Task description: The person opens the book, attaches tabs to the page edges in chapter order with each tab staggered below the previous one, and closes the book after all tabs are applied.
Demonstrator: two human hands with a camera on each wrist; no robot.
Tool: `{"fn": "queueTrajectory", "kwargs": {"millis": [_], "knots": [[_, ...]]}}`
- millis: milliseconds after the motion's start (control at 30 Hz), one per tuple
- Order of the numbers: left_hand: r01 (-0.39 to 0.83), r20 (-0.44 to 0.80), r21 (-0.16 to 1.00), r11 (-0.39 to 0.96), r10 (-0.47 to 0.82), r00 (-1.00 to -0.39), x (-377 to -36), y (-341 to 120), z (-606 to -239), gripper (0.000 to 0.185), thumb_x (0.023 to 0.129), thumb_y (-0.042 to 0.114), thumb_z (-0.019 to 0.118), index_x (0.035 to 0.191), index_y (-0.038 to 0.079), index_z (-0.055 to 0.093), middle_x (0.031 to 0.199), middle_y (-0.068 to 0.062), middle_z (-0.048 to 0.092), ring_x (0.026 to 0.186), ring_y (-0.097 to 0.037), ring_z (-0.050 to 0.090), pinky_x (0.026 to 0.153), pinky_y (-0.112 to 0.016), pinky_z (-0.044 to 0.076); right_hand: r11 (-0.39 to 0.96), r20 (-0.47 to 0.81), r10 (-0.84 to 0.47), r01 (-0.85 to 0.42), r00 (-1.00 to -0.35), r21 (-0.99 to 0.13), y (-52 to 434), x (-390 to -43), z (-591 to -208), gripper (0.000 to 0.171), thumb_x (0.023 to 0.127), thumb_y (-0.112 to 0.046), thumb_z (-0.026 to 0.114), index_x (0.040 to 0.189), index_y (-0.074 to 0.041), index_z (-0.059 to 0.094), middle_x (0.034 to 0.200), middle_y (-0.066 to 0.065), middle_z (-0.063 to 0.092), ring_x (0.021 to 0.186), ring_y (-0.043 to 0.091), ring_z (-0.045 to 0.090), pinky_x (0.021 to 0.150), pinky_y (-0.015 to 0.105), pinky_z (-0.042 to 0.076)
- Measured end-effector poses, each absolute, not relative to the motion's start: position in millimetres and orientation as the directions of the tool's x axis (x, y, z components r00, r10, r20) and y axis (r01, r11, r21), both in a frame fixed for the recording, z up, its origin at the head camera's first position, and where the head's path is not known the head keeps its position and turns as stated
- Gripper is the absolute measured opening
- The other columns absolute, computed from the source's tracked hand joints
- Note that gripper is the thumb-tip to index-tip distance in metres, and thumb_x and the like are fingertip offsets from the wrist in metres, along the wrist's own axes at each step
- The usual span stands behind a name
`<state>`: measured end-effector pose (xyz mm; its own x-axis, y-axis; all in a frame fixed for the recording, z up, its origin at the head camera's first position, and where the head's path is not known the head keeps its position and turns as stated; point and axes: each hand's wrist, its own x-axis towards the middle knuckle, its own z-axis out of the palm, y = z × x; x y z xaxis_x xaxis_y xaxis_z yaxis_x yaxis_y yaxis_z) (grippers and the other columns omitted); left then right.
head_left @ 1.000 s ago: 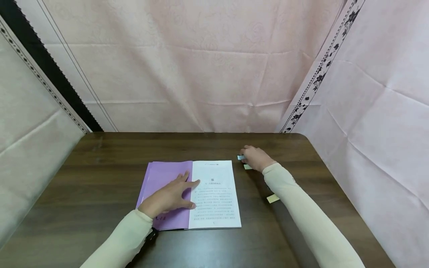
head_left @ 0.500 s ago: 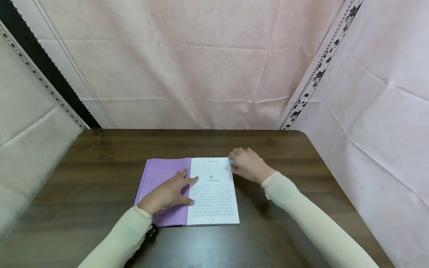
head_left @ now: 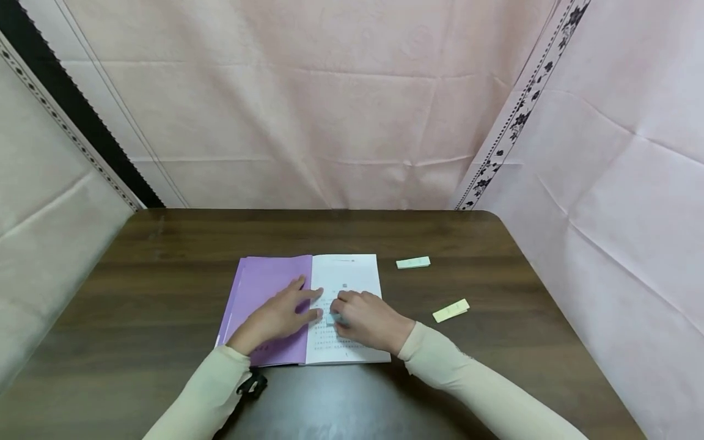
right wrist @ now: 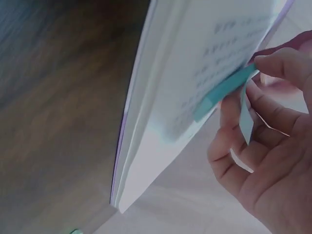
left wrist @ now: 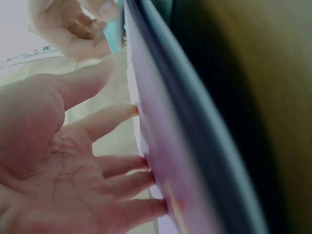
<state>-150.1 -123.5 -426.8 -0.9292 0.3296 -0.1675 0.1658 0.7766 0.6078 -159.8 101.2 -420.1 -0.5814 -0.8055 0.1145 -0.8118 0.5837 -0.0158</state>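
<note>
- Since a second ago your right hand (head_left: 370, 319) has left the far corner of the book (head_left: 308, 311) and come back over its printed page, carrying a teal sticky tab (right wrist: 225, 91) with it; your left hand (head_left: 277, 316) has stayed put.
- Left hand: fingers straight and spread, pressing flat on the purple left leaf near the spine — holding nothing, just keeping the book open.
- Right hand: fingertips pinched on the tab's free end, while its other end lies against the text close to the spine.
- Handling, as I judge it — the tab is feather-light, thin and limp, and will curl or stick to your fingers. Hold it by the non-sticky tip only, and press down along its length.
- Book: a soft paperback lying open on the counter (head_left: 165, 293); its pages look springy, so keep your palm's weight by the spine.
- Two more tabs lie on the counter to the right of the book — a pale green tab (head_left: 413, 263) beyond the top corner, a yellow tab (head_left: 451, 310) level with the middle, well apart from each other.
</note>
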Motion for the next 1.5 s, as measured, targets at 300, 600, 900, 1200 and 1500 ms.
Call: {"fn": "queueTrajectory", "kwargs": {"millis": [300, 600, 900, 1200, 1500], "knots": [[0.166, -0.083, 0.551, 0.817, 0.252, -0.964, -153, -105, -430, 0.064, 0.089, 0.032, 0.087, 0.143, 0.007, 0.063, 0.165, -0.032, 0.033, 0.155, -0.05, 0.028, 0.119, -0.072, 0.028, 0.68, 0.027, -0.698, -0.674, -0.716, -0.288, 97, -157, -419, 0.018, 0.095, -0.011, 0.079, 0.112, -0.006, 0.074, 0.107, 0.007, 0.069, 0.093, 0.018, 0.07, 0.078, 0.028, 0.06], [0.244, -0.082, 0.543, 0.804, 0.34, -0.937, -147, -101, -422, 0.046, 0.089, 0.02, 0.087, 0.131, 0.007, 0.071, 0.154, -0.027, 0.05, 0.146, -0.046, 0.044, 0.117, -0.063, 0.037, 0.72, -0.056, -0.526, -0.41, -0.848, -0.561, 92, -158, -421, 0.01, 0.098, -0.009, 0.076, 0.089, -0.01, 0.07, 0.1, 0.004, 0.079, 0.084, 0.009, 0.064, 0.077, 0.028, 0.054], [0.304, -0.019, 0.511, 0.804, 0.365, -0.931, -139, -84, -420, 0.018, 0.081, 0.009, 0.091, 0.094, 0.013, 0.079, 0.087, 0.004, 0.069, 0.079, -0.012, 0.061, 0.069, -0.038, 0.054, 0.636, -0.049, -0.527, -0.356, -0.848, -0.685, 106, -159, -422, 0.014, 0.101, -0.009, 0.071, 0.088, -0.012, 0.069, 0.096, -0.001, 0.074, 0.092, 0.011, 0.063, 0.083, 0.03, 0.053], [0.202, -0.056, 0.578, 0.79, 0.286, -0.957, -142, -84, -424, 0.016, 0.08, 0.007, 0.092, 0.088, 0.012, 0.078, 0.083, 0.003, 0.069, 0.075, -0.013, 0.06, 0.07, -0.035, 0.052, 0.664, -0.251, -0.323, -0.029, -0.913, -0.747, 161, -208, -417, 0.01, 0.101, -0.01, 0.072, 0.092, -0.007, 0.072, 0.087, 0.005, 0.068, 0.073, 0.019, 0.059, 0.063, 0.029, 0.05], [0.192, -0.075, 0.609, 0.77, 0.297, -0.952, -142, -83, -425, 0.019, 0.078, 0.005, 0.093, 0.085, 0.012, 0.076, 0.08, 0.004, 0.067, 0.073, -0.013, 0.058, 0.067, -0.033, 0.048, 0.705, -0.303, -0.32, -0.012, -0.898, -0.709, 178, -237, -427, 0.016, 0.099, -0.015, 0.076, 0.087, -0.005, 0.073, 0.078, 0.004, 0.066, 0.067, 0.016, 0.056, 0.062, 0.028, 0.051]]}}
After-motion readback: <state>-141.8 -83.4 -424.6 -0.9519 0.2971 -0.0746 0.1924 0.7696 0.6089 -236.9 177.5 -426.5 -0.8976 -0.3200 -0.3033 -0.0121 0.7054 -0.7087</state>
